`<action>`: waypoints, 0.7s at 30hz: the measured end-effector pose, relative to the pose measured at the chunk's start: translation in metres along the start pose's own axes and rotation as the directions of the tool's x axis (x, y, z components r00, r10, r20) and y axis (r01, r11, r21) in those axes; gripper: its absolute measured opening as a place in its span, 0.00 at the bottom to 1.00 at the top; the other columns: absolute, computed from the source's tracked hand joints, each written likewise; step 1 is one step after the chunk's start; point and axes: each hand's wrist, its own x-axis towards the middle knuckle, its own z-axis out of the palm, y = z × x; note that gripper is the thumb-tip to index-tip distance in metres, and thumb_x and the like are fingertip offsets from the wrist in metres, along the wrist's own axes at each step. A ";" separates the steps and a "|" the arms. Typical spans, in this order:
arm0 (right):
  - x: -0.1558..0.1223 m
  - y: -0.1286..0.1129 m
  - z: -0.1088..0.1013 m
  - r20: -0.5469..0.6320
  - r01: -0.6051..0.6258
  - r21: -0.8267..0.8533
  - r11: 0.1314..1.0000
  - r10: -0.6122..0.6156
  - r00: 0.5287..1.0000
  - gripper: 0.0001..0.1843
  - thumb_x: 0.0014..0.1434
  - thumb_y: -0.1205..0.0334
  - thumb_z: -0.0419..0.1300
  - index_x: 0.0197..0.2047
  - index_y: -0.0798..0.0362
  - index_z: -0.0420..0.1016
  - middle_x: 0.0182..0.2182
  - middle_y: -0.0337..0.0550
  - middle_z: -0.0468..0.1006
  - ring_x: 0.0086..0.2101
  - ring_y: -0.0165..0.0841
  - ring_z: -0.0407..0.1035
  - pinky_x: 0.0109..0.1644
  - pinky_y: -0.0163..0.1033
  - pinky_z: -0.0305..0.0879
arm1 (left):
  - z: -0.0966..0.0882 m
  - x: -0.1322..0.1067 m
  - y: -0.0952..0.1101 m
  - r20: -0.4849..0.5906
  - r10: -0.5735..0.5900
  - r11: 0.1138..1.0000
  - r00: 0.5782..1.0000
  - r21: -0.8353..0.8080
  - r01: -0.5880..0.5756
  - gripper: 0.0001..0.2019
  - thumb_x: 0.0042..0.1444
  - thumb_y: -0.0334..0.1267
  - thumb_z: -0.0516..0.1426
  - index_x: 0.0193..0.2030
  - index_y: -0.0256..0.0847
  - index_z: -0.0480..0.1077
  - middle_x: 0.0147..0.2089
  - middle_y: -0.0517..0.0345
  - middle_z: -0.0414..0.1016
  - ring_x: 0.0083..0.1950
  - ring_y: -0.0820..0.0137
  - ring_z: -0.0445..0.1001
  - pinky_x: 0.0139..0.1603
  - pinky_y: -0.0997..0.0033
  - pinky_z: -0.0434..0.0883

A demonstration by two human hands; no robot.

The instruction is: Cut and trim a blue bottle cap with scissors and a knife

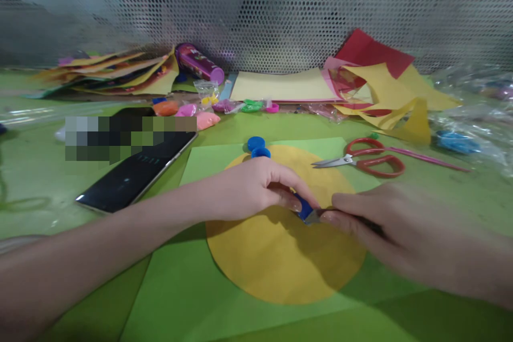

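Note:
My left hand [256, 187] is curled over a small blue clay piece [304, 208], pinching it against a yellow paper circle [280, 256]. My right hand [385, 224] grips a thin tool with a grey tip [315, 217] that touches the blue piece. The circle lies on a green paper sheet [192, 288]. Two blue clay discs [256, 145] sit at the circle's far edge.
Red-handled scissors [368, 160] and a pink stick [428, 159] lie to the right. A dark phone [136, 171] rests at left. Clay lumps [188, 112], a purple tube [198, 63] and coloured paper piles [385, 91] line the back by a perforated metal wall [280, 5]. Plastic bags [473, 117] at far right.

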 end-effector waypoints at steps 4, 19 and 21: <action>0.004 0.000 -0.003 0.013 0.014 0.034 0.999 -0.014 1.000 0.23 0.73 0.55 0.45 0.26 0.49 0.65 0.15 0.32 0.64 0.14 0.26 0.57 0.18 0.38 0.40 | 0.000 0.000 0.001 0.000 0.002 1.000 1.000 0.009 -0.002 0.17 0.55 0.21 0.54 0.41 0.42 0.80 0.45 0.60 0.84 0.47 0.72 0.80 0.51 0.75 0.75; 0.008 0.004 -0.009 0.041 0.047 0.110 0.993 -0.052 0.998 0.21 0.72 0.57 0.47 0.27 0.49 0.67 0.16 0.31 0.63 0.15 0.25 0.59 0.17 0.35 0.45 | 0.000 0.000 0.003 0.015 -0.012 1.000 1.000 -0.007 0.012 0.17 0.54 0.20 0.54 0.40 0.43 0.81 0.45 0.63 0.84 0.46 0.73 0.80 0.49 0.76 0.75; 0.009 0.003 -0.010 0.056 0.065 0.119 0.991 -0.073 0.996 0.21 0.72 0.57 0.48 0.27 0.49 0.67 0.16 0.30 0.63 0.15 0.25 0.59 0.17 0.34 0.45 | 0.000 0.000 0.004 0.018 -0.009 1.000 1.000 0.008 0.009 0.18 0.55 0.20 0.54 0.40 0.43 0.80 0.45 0.62 0.84 0.46 0.73 0.79 0.50 0.76 0.74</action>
